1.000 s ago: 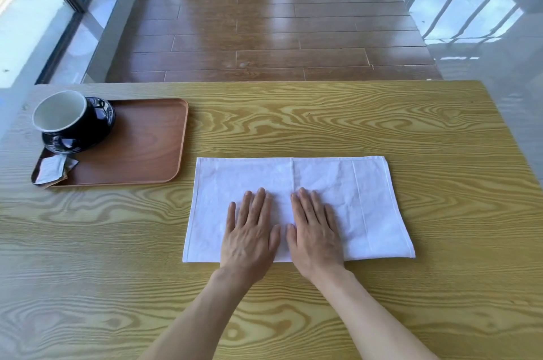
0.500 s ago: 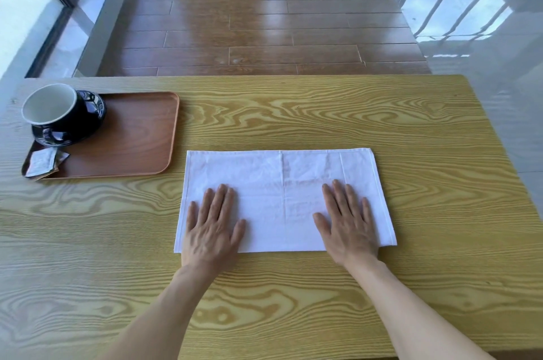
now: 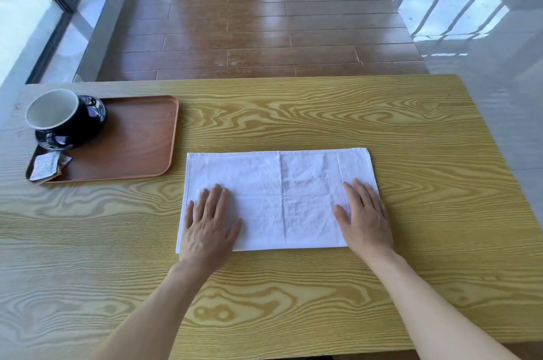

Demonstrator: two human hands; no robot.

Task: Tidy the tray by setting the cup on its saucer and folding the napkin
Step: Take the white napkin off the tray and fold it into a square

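Note:
A white cloth napkin lies folded into a long rectangle on the wooden table, just right of the tray. My left hand rests flat, fingers apart, on its near left end. My right hand lies flat on its near right end, covering that corner. Neither hand grips anything. At the far left stands a brown wooden tray. On its back left part a black cup with a white inside sits on a black saucer.
Small paper sachets lie on the tray's near left corner. The yellow wood-grain table ends at the far edge, beyond which is a brown plank floor. A glass wall runs along the left, a railing shows at the right.
Both hands have slid apart along the napkin, from its middle out to its left and right ends. The cup, saucer and tray have not moved.

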